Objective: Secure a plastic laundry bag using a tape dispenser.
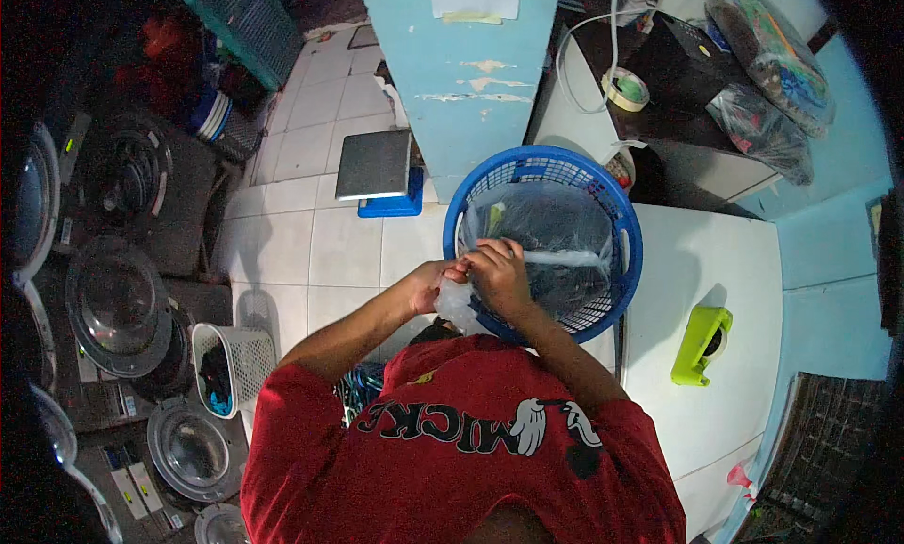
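A blue plastic laundry basket (632,261) with lattice walls stands right in front of me. Inside it lies a clear plastic bag (565,219) with dark contents, seemingly cloth, and a white strip across its top. The bag's mouth is gathered to the left, over the basket's rim. My left hand (432,282) grips the gathered neck, and loose plastic sticks out below the fist. Close against it, my right hand (500,272) holds the same neck with bent fingers. The exact finger positions are partly hidden.
A green tape dispenser (696,346) sits on the white table (720,261) at right. Beyond the basket are a platform scale (374,166) and a blue pillar (473,56). Front-loading washers (120,304) with open doors and a white basket (251,364) line the left. Masking tape (639,99) lies upper right.
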The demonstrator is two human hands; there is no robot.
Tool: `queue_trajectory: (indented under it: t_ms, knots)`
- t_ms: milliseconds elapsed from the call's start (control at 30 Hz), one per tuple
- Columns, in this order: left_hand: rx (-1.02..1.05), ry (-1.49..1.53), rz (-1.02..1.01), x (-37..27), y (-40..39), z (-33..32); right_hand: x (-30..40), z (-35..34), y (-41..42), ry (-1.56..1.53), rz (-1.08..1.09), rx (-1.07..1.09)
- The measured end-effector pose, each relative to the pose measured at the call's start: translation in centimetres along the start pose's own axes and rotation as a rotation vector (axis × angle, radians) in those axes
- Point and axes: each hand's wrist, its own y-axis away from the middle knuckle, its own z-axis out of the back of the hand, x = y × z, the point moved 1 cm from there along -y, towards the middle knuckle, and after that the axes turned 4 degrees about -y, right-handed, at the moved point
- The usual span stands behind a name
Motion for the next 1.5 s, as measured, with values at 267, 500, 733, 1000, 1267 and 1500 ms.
queue_trajectory:
  t_ms: [267, 500, 733, 1000, 1267, 1500]
  knots:
    - [0.079, -0.449, -0.534, 2.0, 3.0, -2.8, -1.9, -0.2, -1.0, -0.2, -0.241, 0.089]
    - [-0.582, -2.758, -1.441, -1.8, 3.5, -2.4, -3.8, -0.5, -1.0, -0.332, -0.299, 0.369]
    - [-0.421, -2.26, -0.833, -2.2, 3.1, 0.6, -1.0, 0.4, -1.1, -0.135, -0.141, 0.178]
    - [0.321, 0.093, -0.168, 4.2, 2.2, 2.1, 1.7, -0.4, 0.1, 0.037, 0.122, 0.026]
    - [-0.12, -1.768, -0.999, 3.4, 5.4, -3.5, -2.1, -2.4, 0.3, -0.157, -0.094, 0.097]
    - [-0.621, -2.645, -1.083, 0.2, 3.0, -0.7, -1.1, -1.7, -0.9, -0.311, -0.257, 0.294]
